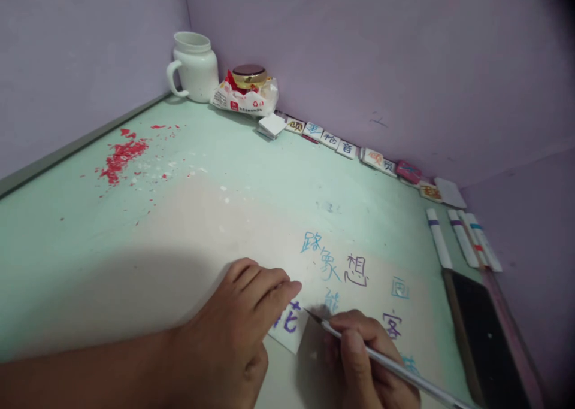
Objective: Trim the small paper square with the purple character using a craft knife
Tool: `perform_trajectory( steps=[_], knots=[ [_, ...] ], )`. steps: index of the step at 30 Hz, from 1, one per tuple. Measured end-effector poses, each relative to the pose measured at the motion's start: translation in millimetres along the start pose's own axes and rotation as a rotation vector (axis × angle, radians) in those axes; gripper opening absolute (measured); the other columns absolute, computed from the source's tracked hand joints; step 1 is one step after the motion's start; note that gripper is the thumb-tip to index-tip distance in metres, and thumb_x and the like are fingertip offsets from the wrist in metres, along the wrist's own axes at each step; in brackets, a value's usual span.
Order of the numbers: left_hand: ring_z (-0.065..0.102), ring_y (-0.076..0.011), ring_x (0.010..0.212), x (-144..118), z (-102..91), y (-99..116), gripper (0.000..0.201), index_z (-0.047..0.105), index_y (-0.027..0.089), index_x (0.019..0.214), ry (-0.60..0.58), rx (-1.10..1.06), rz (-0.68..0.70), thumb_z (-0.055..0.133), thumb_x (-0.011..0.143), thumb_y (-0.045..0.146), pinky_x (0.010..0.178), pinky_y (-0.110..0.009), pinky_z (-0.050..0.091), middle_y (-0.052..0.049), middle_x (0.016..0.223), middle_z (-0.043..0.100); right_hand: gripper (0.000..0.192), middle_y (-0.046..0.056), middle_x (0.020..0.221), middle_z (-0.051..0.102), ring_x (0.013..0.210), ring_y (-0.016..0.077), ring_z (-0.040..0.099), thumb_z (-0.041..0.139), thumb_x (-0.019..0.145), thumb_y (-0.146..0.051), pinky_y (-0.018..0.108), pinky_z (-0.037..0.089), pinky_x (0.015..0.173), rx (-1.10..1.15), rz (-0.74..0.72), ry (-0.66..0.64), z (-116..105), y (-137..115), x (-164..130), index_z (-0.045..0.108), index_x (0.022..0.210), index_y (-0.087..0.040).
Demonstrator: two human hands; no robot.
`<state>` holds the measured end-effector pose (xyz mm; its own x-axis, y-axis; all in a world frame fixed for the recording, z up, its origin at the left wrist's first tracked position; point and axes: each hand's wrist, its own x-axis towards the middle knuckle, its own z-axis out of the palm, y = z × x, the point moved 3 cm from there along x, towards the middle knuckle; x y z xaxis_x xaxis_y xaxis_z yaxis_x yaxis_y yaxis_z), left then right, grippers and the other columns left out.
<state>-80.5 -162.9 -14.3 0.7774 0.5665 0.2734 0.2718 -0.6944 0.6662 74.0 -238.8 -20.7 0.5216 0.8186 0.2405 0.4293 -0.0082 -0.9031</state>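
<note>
My left hand (pixel 247 307) presses down on a small white square piece (pixel 294 334) lying on the table, its fingers bunched over the left side. A purple handwritten character shows on the piece, partly covered by my fingers. In my right hand (pixel 366 355) is a slim, silver-handled craft knife (pixel 390 364), pinched like a pen. Its dark pointed tip is at the right edge of the piece, close to my left index fingertip; whether it touches cannot be made out. Blue and purple characters (pixel 356 270) are written on the tabletop around my right hand.
Red shavings (pixel 123 157) and white crumbs lie at left. Along the back wall stand a white mug (pixel 195 67), a crumpled packet (pixel 247 100) with a gold-rimmed lid (pixel 249 76), and several small character tiles (pixel 330 138). Markers (pixel 439 238) and a dark phone (pixel 485 337) lie at right.
</note>
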Motion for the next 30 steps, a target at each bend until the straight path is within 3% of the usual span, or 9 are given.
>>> perform_trajectory(
  steps=[4,10,17,22,30],
  knots=[
    [0.048,-0.0288,0.105,3,3.0,1,0.057,0.044,0.012,0.126,-0.063,0.055,-0.054,0.056,0.070,0.011,0.099,-0.050,0.034,-0.012,0.117,0.054,0.020,-0.005,0.057,0.057,0.046,0.0070,0.049,0.057,0.090,-0.035,0.014,0.038,0.043,-0.010,0.007,0.012,-2,1,4,0.064,0.074,-0.024],
    [0.048,-0.0312,0.098,7,7.6,-1,0.036,0.055,0.013,0.107,-0.117,0.129,-0.159,0.064,0.073,0.019,0.088,-0.052,0.038,-0.013,0.107,0.057,0.017,-0.003,0.065,0.055,0.057,0.0092,0.051,0.050,0.095,-0.031,0.017,0.040,0.051,0.058,0.043,-0.117,-5,19,3,0.062,0.085,-0.025],
    [0.047,-0.0268,0.106,6,0.8,0,0.057,0.045,0.012,0.126,-0.068,-0.005,-0.028,0.052,0.070,0.007,0.100,-0.049,0.031,-0.012,0.120,0.053,0.020,-0.003,0.071,0.054,0.061,0.0089,0.050,0.045,0.098,-0.033,0.020,0.041,0.055,0.126,0.109,-0.224,-8,27,2,0.060,0.088,-0.025],
    [0.048,-0.0304,0.101,8,7.3,0,0.047,0.052,0.012,0.116,-0.079,0.101,-0.137,0.067,0.074,0.025,0.094,-0.051,0.035,-0.013,0.111,0.056,0.020,-0.005,0.064,0.052,0.056,0.0078,0.049,0.046,0.098,-0.033,0.018,0.038,0.051,0.099,0.092,-0.211,-6,24,8,0.060,0.086,-0.025],
    [0.048,-0.0287,0.096,8,9.1,-1,0.036,0.054,0.013,0.114,-0.103,0.107,-0.102,0.056,0.078,0.017,0.090,-0.051,0.035,-0.012,0.104,0.056,0.022,-0.006,0.062,0.050,0.055,0.0081,0.046,0.045,0.098,-0.034,0.018,0.037,0.049,0.091,0.109,-0.305,-4,28,11,0.057,0.083,-0.024]
  ],
)
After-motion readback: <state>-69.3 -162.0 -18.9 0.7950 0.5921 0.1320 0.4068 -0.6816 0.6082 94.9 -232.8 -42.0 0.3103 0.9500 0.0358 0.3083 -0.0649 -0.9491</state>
